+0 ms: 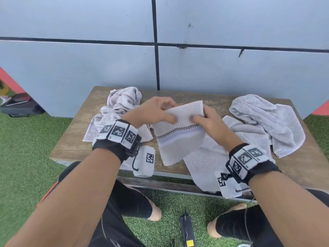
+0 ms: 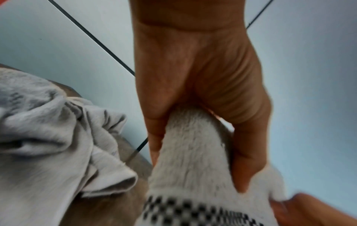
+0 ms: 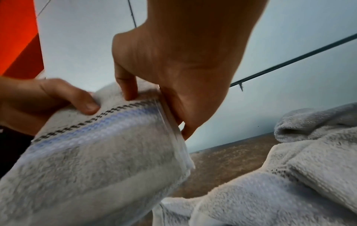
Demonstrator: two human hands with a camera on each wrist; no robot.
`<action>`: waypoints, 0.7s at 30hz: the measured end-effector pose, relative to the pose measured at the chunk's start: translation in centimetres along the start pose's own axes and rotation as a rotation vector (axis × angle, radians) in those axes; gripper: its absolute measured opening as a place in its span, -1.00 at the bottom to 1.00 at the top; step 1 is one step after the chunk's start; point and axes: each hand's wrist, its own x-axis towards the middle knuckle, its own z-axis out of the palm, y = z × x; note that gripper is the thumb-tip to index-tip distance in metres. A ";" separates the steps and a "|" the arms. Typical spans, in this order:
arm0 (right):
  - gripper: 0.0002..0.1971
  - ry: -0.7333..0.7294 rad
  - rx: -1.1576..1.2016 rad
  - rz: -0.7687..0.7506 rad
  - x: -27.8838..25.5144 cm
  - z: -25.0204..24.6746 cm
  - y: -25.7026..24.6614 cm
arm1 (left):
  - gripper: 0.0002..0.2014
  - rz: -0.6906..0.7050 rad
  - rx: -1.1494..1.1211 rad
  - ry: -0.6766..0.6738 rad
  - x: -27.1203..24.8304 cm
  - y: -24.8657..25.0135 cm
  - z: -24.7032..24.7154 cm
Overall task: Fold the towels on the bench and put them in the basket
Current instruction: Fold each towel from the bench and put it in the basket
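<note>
Both hands, left hand (image 1: 154,111) and right hand (image 1: 209,122), keep their grip pinched on the checker-striped towel (image 1: 179,132), part-folded above the counter (image 1: 71,139). Crumpled towels (image 1: 122,102) beside it await folding; I see no basket.

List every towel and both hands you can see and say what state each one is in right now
checkered-band towel: folded, held up over the bench by both hands.
left towel: crumpled, unfolded.
right towel: crumpled, unfolded.
front towel: spread loose, hanging over the bench edge.
left hand: pinching the folded towel.
right hand: gripping its other side.
</note>
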 end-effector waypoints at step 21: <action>-0.29 -0.042 -1.014 -0.084 -5.0 8.4 11.0 | -0.39 0.035 0.647 0.230 -2.5 -13.9 13.2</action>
